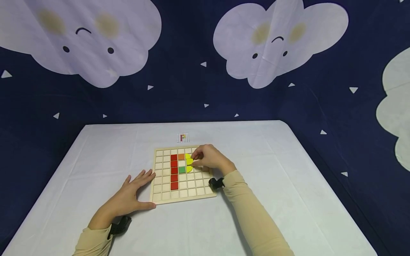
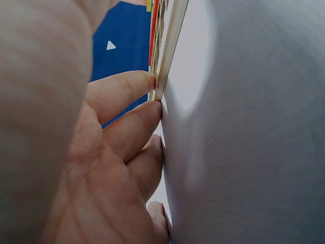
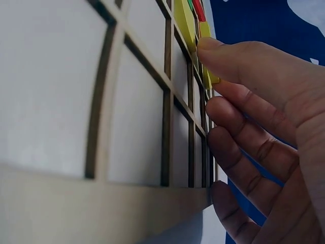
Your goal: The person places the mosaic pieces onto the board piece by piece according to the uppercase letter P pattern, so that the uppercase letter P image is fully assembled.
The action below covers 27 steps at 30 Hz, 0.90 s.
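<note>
A wooden grid board (image 1: 187, 193) lies on the white table. My left hand (image 1: 129, 195) has its fingers spread at the board's left side, with fingertips and thumb touching the edge. Over the board's upper right, my right hand (image 1: 211, 158) pinches a yellow tile (image 3: 209, 76) between thumb and index finger; the fingers partly hide it. Yellow round-edged tiles (image 1: 189, 169) stand in one column there. To their left are an orange square tile (image 1: 181, 156) and a green square tile (image 1: 182, 169). Farther left runs a column of several red square tiles (image 1: 174, 170).
A small printed pattern card (image 1: 183, 137) lies just beyond the board's far edge. The white tabletop (image 1: 288, 199) extends around the board. Behind it hangs a dark blue cloth (image 1: 179, 103) with clouds and triangles.
</note>
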Each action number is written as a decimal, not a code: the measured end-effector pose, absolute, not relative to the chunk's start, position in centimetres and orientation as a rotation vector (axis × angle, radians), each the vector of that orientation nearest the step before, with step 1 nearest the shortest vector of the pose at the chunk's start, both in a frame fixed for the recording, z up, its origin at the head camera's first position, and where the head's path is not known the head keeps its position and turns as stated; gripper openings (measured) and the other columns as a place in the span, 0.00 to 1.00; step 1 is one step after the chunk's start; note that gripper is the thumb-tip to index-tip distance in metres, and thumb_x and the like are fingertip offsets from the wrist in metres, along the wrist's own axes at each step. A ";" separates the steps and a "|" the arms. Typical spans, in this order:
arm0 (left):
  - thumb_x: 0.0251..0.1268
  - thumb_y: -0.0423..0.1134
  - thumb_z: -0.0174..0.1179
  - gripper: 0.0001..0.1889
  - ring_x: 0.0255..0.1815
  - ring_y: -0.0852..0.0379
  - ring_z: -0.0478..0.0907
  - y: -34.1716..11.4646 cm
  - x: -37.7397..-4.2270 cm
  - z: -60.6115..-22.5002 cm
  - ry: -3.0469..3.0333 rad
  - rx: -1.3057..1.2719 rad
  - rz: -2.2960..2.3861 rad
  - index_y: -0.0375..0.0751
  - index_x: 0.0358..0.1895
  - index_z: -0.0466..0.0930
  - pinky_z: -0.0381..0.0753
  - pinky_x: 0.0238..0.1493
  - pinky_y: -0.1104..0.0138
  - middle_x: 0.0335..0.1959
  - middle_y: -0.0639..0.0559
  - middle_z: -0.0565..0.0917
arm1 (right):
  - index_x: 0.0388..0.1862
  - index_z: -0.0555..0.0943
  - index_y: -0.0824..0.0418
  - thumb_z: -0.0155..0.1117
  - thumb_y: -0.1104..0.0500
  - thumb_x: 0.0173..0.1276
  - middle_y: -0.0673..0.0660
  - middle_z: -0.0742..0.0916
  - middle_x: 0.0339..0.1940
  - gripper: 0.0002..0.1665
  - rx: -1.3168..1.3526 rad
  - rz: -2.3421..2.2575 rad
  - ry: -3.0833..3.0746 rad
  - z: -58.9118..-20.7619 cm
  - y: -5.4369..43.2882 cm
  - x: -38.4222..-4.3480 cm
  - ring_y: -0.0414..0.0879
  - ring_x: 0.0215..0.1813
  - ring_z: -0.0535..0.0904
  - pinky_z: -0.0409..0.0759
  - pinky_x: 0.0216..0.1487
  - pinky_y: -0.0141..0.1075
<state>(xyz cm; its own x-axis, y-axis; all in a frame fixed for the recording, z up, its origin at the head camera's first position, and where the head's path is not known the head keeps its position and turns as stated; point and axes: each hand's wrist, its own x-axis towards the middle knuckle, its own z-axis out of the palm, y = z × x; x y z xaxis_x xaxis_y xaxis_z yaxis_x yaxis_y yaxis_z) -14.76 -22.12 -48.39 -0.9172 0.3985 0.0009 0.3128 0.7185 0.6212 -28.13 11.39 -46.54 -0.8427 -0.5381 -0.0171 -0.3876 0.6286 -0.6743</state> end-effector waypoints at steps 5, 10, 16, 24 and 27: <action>0.44 0.56 0.86 0.58 0.87 0.27 0.53 -22.1 -14.7 -48.4 2.791 0.578 0.966 0.40 0.81 0.70 0.39 0.80 0.22 0.85 0.37 0.65 | 0.43 0.92 0.58 0.83 0.56 0.65 0.51 0.93 0.42 0.12 -0.752 -1.012 2.631 -46.6 11.3 -28.1 0.38 0.42 0.87 0.87 0.51 0.30; 0.44 0.56 0.86 0.58 0.87 0.27 0.53 -22.1 -14.7 -48.5 2.792 0.577 0.969 0.40 0.81 0.70 0.39 0.80 0.22 0.85 0.37 0.65 | 0.44 0.91 0.58 0.83 0.56 0.64 0.51 0.93 0.42 0.12 -0.739 -1.012 2.626 -46.5 11.3 -28.1 0.38 0.43 0.87 0.87 0.52 0.31; 0.44 0.56 0.86 0.58 0.87 0.27 0.53 -22.1 -14.7 -48.4 2.789 0.576 0.974 0.40 0.81 0.70 0.39 0.80 0.23 0.85 0.37 0.65 | 0.44 0.91 0.57 0.83 0.56 0.65 0.51 0.93 0.43 0.12 -0.726 -1.000 2.626 -46.5 11.2 -28.1 0.38 0.43 0.86 0.86 0.52 0.31; 0.44 0.57 0.86 0.58 0.88 0.28 0.53 -22.1 -14.7 -48.5 2.788 0.570 0.977 0.40 0.81 0.70 0.39 0.81 0.23 0.85 0.38 0.65 | 0.45 0.92 0.56 0.83 0.55 0.65 0.50 0.93 0.43 0.12 -0.722 -0.994 2.628 -46.7 11.1 -28.3 0.37 0.42 0.85 0.86 0.51 0.30; 0.44 0.56 0.86 0.58 0.88 0.28 0.53 -22.1 -14.7 -48.6 2.787 0.568 0.979 0.41 0.81 0.70 0.39 0.81 0.23 0.85 0.38 0.65 | 0.45 0.92 0.56 0.83 0.55 0.64 0.49 0.93 0.43 0.12 -0.724 -0.996 2.627 -46.8 11.1 -28.3 0.38 0.43 0.85 0.86 0.52 0.31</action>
